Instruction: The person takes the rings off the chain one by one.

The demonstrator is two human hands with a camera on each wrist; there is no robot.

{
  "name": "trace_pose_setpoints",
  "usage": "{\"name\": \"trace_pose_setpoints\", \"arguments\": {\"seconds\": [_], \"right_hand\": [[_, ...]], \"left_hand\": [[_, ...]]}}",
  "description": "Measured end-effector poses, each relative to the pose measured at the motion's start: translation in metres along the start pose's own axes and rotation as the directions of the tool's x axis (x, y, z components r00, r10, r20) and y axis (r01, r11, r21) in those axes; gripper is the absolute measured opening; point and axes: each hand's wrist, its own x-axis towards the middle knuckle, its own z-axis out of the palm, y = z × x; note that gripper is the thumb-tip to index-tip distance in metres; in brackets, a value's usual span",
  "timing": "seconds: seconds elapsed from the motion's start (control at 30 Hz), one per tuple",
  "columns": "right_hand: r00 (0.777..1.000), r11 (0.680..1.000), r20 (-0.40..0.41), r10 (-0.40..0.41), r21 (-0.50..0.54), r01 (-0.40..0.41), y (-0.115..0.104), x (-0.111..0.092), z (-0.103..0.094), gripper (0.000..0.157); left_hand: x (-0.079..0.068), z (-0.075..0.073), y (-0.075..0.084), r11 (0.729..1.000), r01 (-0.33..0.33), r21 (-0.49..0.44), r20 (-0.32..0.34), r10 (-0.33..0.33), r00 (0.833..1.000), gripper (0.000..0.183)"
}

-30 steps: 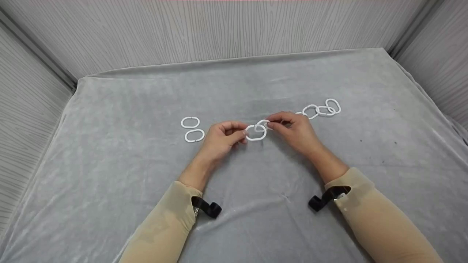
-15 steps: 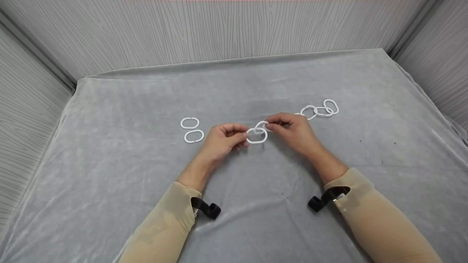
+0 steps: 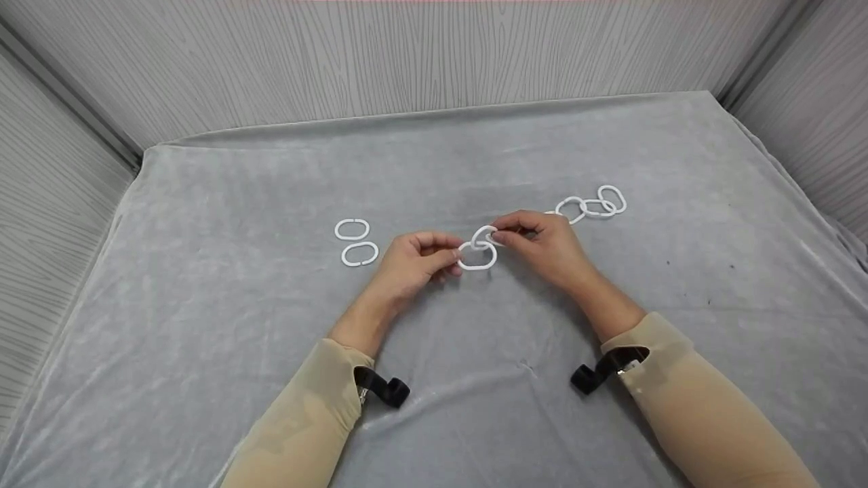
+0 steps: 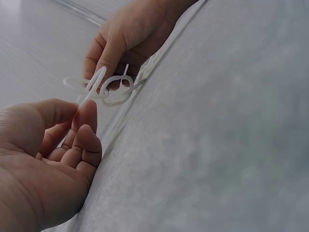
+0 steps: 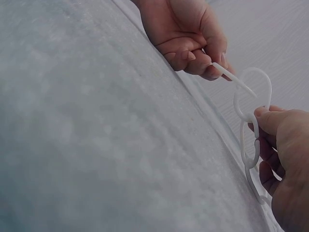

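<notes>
Thumb and fingers of my left hand point(image 3: 419, 263) pinch the left edge of a white plastic oval chain link point(image 3: 477, 268). That link overlaps a second white link point(image 3: 479, 234) pinched by my right hand point(image 3: 546, 245). In the right wrist view, the left-hand link point(image 5: 234, 77) passes across the loop of the right-hand link point(image 5: 270, 87). Further joined links point(image 5: 242, 130) hang below this loop beside the right fingers. Part of the chain is hidden behind my right hand; its far end point(image 3: 624, 203) lies on the cloth to the right.
Two loose white oval links, an upper one point(image 3: 352, 238) and a lower one point(image 3: 350, 263), lie left of my left hand. A wrinkled grey cloth point(image 3: 237, 325) covers the table. Pale wood-grain panels point(image 3: 420, 54) rise behind and at both sides.
My left hand has lowered its link slightly and moved it a little right. The right-hand link now sits across its upper edge. The chain's tail has slid slightly left.
</notes>
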Motion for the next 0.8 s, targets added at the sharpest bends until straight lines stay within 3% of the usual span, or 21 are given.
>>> {"name": "trace_pose_setpoints", "arguments": {"seconds": [0.27, 0.8], "right_hand": [[1.0, 1.0, -0.001, 0.014, -0.009, -0.014, -0.0016, -0.0003, 0.0009, 0.01], [1.0, 1.0, 0.004, 0.013, -0.002, -0.013, -0.0029, 0.0, -0.0006, 0.012]], "left_hand": [[-0.0008, -0.0003, 0.0009, 0.999, 0.037, 0.01, -0.002, -0.037, 0.999, 0.018], [-0.0007, 0.0012, 0.0029, 0.999, 0.021, 0.042, 0.029, -0.023, 0.999, 0.021]]}}
